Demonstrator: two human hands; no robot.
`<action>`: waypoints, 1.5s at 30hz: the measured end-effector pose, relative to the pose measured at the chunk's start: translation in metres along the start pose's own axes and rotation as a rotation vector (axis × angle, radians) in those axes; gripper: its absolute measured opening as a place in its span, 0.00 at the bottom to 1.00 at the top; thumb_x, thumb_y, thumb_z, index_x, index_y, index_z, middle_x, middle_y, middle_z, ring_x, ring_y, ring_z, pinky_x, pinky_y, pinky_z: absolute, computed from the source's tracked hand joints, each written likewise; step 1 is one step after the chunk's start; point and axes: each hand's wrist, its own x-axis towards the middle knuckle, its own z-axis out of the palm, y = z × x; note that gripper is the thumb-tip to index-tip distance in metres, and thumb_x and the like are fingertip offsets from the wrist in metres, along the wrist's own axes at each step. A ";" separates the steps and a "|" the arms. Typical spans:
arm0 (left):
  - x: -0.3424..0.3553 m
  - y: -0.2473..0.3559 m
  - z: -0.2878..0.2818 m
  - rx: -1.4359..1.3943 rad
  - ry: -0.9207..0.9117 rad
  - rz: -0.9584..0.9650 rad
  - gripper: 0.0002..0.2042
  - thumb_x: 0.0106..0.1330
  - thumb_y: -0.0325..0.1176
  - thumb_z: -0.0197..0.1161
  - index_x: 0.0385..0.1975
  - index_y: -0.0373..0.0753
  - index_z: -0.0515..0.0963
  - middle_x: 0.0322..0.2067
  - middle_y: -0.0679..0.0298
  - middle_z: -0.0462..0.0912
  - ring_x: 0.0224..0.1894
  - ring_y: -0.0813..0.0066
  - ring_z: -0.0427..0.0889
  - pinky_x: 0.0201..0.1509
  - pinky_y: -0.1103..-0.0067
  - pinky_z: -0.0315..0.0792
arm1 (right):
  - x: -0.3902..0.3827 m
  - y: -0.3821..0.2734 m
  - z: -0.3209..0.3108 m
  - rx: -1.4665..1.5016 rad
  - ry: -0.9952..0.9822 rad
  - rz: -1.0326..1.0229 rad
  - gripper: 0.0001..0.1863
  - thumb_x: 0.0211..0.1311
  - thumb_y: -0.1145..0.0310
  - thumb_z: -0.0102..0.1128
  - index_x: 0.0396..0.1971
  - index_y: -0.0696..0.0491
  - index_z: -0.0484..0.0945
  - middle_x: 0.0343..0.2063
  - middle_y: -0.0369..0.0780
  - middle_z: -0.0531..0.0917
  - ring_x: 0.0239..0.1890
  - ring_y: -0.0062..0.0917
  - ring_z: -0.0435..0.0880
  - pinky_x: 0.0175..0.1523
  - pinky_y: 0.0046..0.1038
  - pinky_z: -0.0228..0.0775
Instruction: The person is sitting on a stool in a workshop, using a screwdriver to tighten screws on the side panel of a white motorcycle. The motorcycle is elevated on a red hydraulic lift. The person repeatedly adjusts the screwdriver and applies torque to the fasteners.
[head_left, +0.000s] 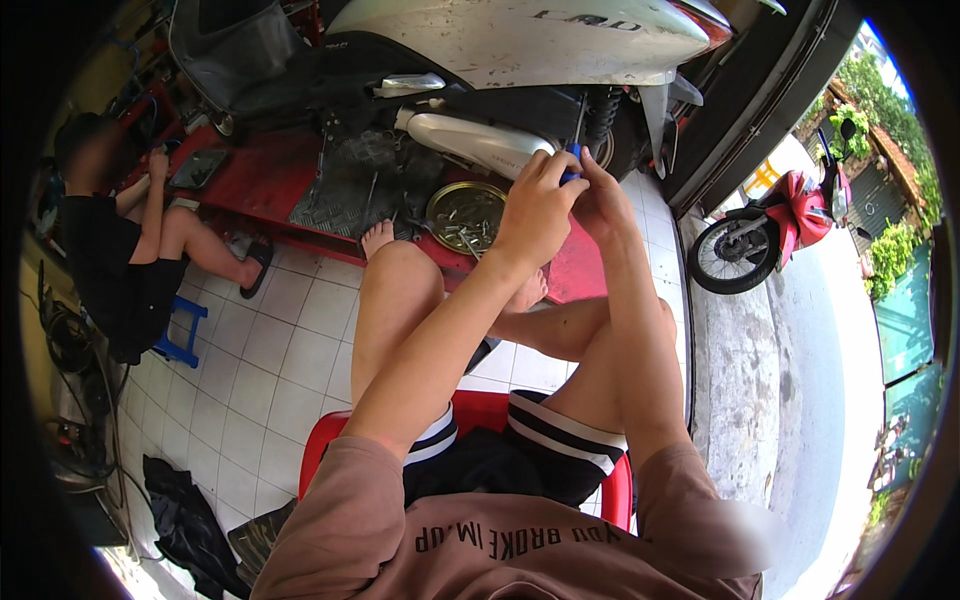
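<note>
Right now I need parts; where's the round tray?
In the head view, the tray is above centre, right of the black mat, left of the left hand.
</note>
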 end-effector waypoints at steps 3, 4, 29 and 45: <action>-0.002 -0.006 0.001 0.018 -0.021 0.030 0.10 0.55 0.26 0.64 0.37 0.35 0.78 0.37 0.58 0.75 0.38 0.52 0.78 0.39 0.66 0.74 | -0.007 0.003 0.017 -0.015 0.020 -0.006 0.09 0.68 0.63 0.51 0.38 0.53 0.73 0.34 0.39 0.78 0.37 0.28 0.77 0.46 0.34 0.71; -0.001 -0.002 0.000 -0.039 -0.006 -0.069 0.12 0.55 0.27 0.65 0.39 0.35 0.77 0.38 0.57 0.75 0.38 0.53 0.78 0.39 0.66 0.74 | -0.010 0.002 0.020 -0.022 0.041 -0.015 0.09 0.68 0.63 0.51 0.38 0.53 0.73 0.34 0.39 0.78 0.37 0.28 0.77 0.46 0.34 0.71; -0.003 0.007 0.004 -0.068 -0.096 -0.197 0.16 0.53 0.24 0.64 0.42 0.33 0.75 0.41 0.55 0.73 0.41 0.51 0.78 0.45 0.65 0.74 | -0.009 -0.003 0.021 -0.082 0.037 0.036 0.12 0.68 0.61 0.50 0.39 0.54 0.75 0.32 0.38 0.80 0.35 0.26 0.79 0.43 0.29 0.74; -0.003 0.011 0.003 -0.116 -0.139 -0.333 0.14 0.53 0.25 0.65 0.40 0.33 0.74 0.39 0.53 0.74 0.38 0.50 0.78 0.42 0.65 0.74 | -0.004 0.000 0.014 -0.118 0.197 -0.011 0.13 0.67 0.60 0.53 0.30 0.54 0.75 0.25 0.37 0.80 0.25 0.23 0.77 0.34 0.27 0.72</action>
